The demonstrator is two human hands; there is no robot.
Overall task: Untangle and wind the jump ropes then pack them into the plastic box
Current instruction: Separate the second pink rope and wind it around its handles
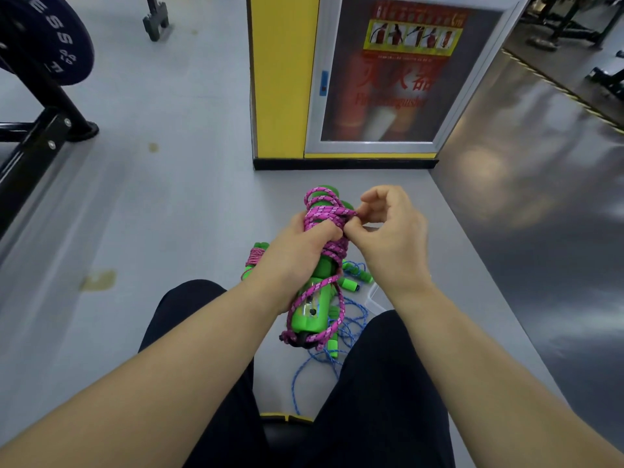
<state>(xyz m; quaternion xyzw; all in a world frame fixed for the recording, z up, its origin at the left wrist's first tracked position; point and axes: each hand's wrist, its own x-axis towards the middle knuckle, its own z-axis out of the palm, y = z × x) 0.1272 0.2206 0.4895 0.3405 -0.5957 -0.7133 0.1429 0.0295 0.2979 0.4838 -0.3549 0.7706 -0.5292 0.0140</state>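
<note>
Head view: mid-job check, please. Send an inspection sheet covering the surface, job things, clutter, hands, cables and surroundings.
Surface: grey floor, with yellowish stains on the left.
Job's things: pink rope wound round green handles, held above the floor; second wound bundle on the floor; blue rope loose and tangled on the floor; box, only a clear corner shows beside the right forearm.
Clutter: nothing seen.
Hands: left hand grips the pink rope and handles; right hand pinches a pink strand.
Cables: nothing seen.
Surroundings: extinguisher cabinet in a yellow pillar ahead; weight plate on a black rack to the left.
</note>
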